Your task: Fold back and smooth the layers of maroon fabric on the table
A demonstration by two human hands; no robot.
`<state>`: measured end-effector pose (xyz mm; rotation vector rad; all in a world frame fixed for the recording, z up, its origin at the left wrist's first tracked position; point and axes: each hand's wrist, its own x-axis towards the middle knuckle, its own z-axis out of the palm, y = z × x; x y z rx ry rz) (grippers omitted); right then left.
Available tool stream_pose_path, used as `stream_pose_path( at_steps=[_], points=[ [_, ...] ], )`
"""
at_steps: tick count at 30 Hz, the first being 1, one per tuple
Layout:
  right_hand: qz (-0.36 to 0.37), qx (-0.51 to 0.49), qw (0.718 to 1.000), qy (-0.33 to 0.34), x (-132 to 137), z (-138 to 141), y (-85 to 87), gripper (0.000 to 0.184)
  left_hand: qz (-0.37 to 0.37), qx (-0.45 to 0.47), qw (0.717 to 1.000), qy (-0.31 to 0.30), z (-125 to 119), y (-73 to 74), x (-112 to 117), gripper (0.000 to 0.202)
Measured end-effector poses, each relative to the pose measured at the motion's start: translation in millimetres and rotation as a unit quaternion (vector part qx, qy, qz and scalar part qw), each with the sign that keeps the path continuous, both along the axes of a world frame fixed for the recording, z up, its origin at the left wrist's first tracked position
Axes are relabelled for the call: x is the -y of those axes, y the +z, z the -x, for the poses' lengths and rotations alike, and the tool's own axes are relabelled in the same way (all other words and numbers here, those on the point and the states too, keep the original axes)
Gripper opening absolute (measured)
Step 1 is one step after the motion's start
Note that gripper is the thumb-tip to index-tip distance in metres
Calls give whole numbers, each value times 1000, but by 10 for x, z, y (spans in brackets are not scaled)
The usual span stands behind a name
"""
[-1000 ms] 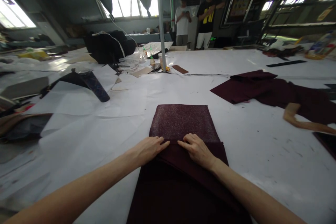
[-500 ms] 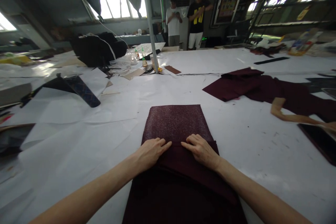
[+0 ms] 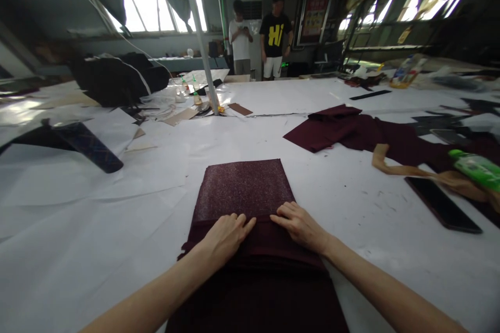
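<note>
A dark maroon fabric piece [image 3: 250,291] lies lengthwise before me, with its near part folded over. Beyond the fold shows a speckled, slightly shiny maroon panel [image 3: 242,187]. My left hand [image 3: 228,234] is closed on the folded edge, fingers curled and pressed down. Facing it across a small gap, my right hand [image 3: 299,223] pinches the same edge, close to the panel's right side. The fabric beneath both palms is hidden.
More maroon cloth [image 3: 344,127] lies crumpled at the right, near a tan strip [image 3: 390,167], a phone [image 3: 441,203] and a green bottle [image 3: 476,166]. White paper [image 3: 97,229] covers the left. A metal pole [image 3: 201,36] rises beyond; two people stand at the back.
My view has turned right, so the green bottle appears. The fabric's far part shifts left relative to my hands, and its folded flap now lies straighter across. Both hands stay on the fold.
</note>
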<state>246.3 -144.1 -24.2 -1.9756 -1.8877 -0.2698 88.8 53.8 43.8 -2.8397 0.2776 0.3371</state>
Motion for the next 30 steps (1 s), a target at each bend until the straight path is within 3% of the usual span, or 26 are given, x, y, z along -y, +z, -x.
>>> stream_pose_path(
  at_steps=[5, 9, 22, 30],
  points=[
    [10, 0, 1000, 1, 132, -93, -39, 34, 18, 6, 999, -36, -60, -37, 86, 43],
    [10, 10, 1000, -5, 226, -138, -36, 36, 34, 11, 999, -34, -154, -92, 131, 55],
    [27, 38, 998, -28, 486, -225, -31, 31, -42, -19, 999, 3, -398, -137, 464, 76],
    [51, 108, 991, -56, 602, -235, 10, 32, -47, -18, 998, 26, -463, -72, 563, 77]
  ],
)
